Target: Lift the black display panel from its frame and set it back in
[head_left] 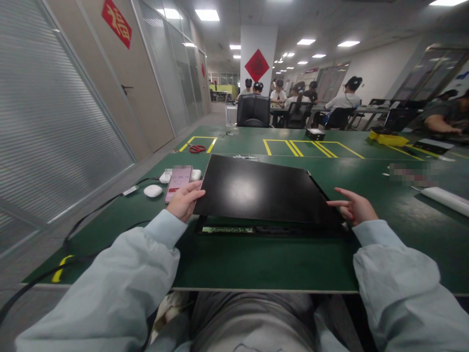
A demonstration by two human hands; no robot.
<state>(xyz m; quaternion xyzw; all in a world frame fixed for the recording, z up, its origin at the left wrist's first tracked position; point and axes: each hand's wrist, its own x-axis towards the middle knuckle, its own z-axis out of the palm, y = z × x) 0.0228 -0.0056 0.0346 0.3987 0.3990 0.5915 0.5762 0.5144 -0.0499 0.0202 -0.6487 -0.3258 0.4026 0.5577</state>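
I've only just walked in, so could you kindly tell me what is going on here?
A person is handling a black screen panel over a green table. The left hand grips its left edge; the right hand is spread at its right edge, though contact there is unclear. The panel sits tilted above a dark frame, with a green circuit board showing along the near side. A phone lies beside the left hand.
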